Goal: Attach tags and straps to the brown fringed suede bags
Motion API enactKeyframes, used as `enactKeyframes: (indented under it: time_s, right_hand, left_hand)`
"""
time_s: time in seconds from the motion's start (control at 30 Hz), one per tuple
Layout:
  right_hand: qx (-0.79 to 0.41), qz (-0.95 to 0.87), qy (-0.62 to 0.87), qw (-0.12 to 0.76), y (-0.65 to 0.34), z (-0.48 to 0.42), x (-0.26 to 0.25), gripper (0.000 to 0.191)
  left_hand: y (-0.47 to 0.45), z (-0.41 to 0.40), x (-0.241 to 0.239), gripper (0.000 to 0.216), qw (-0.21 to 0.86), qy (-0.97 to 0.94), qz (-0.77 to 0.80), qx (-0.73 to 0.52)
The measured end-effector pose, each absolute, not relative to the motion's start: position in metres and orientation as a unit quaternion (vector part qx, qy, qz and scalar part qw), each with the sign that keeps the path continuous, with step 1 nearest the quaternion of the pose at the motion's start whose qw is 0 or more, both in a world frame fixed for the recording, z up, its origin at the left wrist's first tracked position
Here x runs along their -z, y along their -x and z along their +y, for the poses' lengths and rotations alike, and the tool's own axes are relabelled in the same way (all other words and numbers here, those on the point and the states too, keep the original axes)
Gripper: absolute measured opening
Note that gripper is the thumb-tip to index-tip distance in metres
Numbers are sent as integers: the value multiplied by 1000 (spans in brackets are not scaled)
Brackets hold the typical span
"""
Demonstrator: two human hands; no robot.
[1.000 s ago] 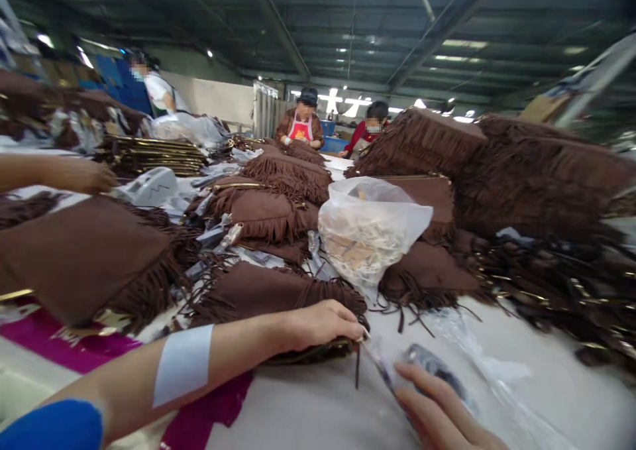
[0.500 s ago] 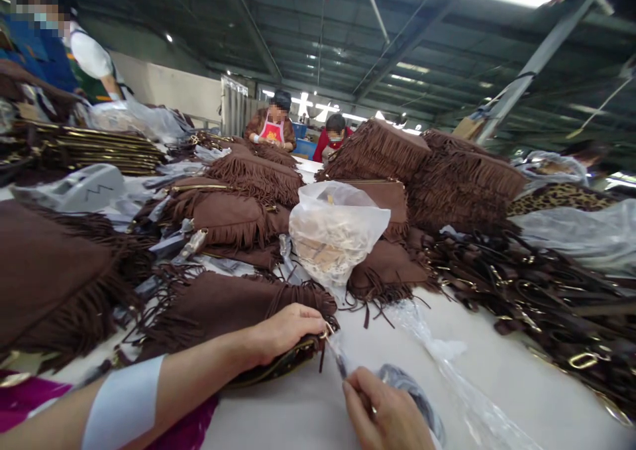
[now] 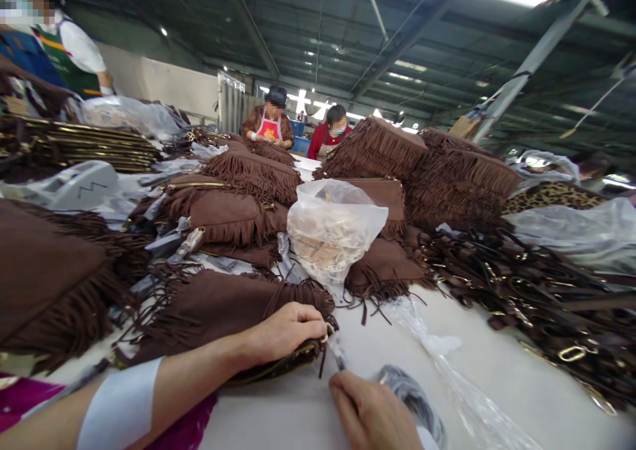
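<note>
My left hand (image 3: 287,331) is closed on the gold-edged end of a brown fringed suede bag (image 3: 218,307) lying on the white table (image 3: 501,370). Fingertips pinch a small metal ring at the bag's corner. My right hand (image 3: 375,413) is at the bottom edge, fingers curled on a thin dark strap that runs up to that corner. A clear plastic sleeve (image 3: 447,377) with a dark grey item (image 3: 412,397) lies just right of this hand. A pale band wraps my left forearm.
Piles of brown fringed bags (image 3: 447,171) cover the table. A clear bag of pale pieces (image 3: 332,231) stands in the middle, dark straps with gold buckles (image 3: 536,284) heap at right. Two seated workers (image 3: 298,122) face me far off; another person (image 3: 54,46) stands at left.
The view swung right. My right hand went from lying flat on the plastic sleeve to pinching the strap near the bag's corner. My left hand kept its hold on the bag.
</note>
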State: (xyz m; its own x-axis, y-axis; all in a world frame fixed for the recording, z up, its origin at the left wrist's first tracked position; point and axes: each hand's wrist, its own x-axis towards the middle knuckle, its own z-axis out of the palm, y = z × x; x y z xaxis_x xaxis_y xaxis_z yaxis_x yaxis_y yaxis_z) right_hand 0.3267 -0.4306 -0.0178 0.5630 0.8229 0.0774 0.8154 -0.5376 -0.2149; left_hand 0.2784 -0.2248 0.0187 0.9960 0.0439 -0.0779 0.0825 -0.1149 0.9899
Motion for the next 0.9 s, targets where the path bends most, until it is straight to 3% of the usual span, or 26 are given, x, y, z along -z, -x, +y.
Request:
enactKeyframes:
  time_s: [0.13, 0.4, 0.9]
  right_hand:
    - [36, -443, 883, 149, -347, -430, 7, 33]
    - [-64, -421, 851, 306, -349, -434, 1, 35]
    - [36, -428, 861, 272, -337, -413, -1, 33]
  left_hand:
    - [-279, -226, -20, 32, 674, -737, 53, 9]
    - [-282, -225, -17, 33, 698, -712, 83, 5]
    - [-285, -224, -9, 34, 707, -701, 97, 2]
